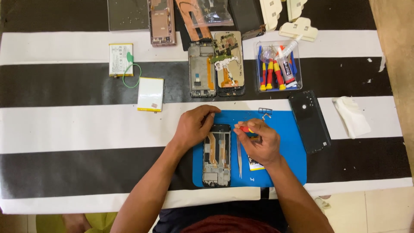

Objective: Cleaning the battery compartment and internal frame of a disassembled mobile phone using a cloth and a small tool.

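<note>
Clear tray of red-handled screwdrivers (pixel 278 65), black back cover (pixel 309 121), crumpled white tissue (pixel 352 117) (right side), two flat batteries (pixel 150 94) left.

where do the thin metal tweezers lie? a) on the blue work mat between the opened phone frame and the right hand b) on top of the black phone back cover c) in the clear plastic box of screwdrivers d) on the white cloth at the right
a: the thin metal tweezers lie on the blue work mat, just right of the opened phone frame and left of the right hand.
</note>
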